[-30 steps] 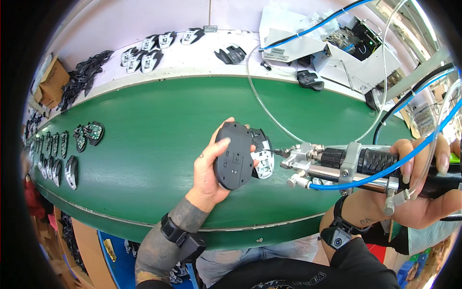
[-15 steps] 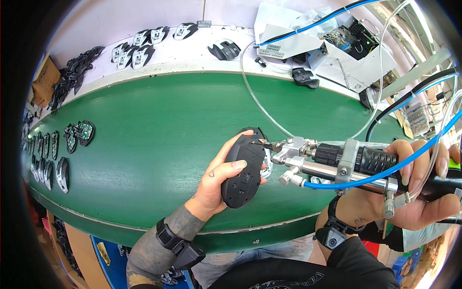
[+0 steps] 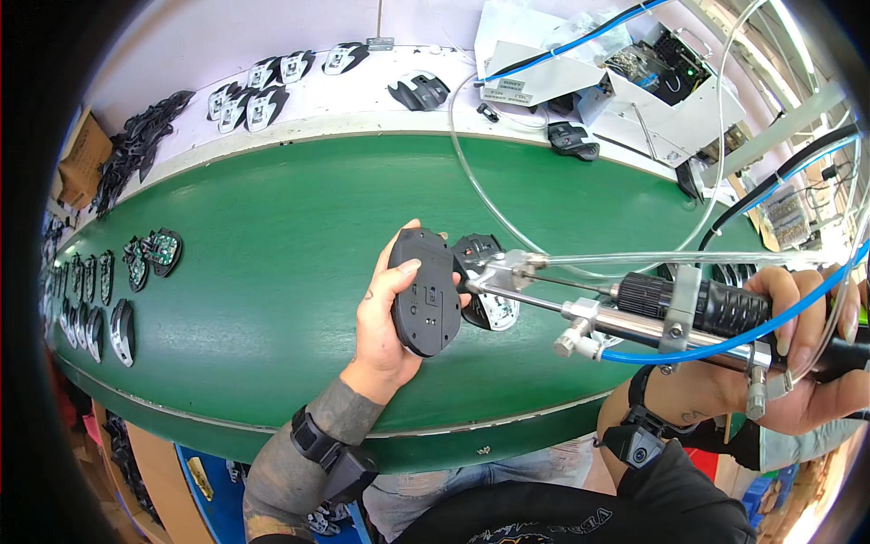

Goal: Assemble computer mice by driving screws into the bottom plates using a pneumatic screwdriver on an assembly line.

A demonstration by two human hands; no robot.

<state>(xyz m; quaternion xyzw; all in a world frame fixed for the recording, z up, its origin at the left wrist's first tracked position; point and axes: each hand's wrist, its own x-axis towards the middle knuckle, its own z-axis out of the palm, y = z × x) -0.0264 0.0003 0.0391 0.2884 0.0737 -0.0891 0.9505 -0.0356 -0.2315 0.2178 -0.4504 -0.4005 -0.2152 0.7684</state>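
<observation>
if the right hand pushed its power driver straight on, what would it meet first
Probably the black mouse base in the left hand; depth is unclear, so the black-and-white part may come first.

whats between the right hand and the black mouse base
The screwdriver spans most of that stretch in the head view; a black-and-white mouse part shows beside the mouse base.

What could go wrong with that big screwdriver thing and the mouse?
1. Fingers might get poked: the left hand grips the black mouse base, with fingertips near the metal nose of the power screwdriver in the right hand.
2. The nose could scratch the black-and-white mouse shell just behind it.
3. The clear tube loops over the green work surface, so it might snag.
</observation>
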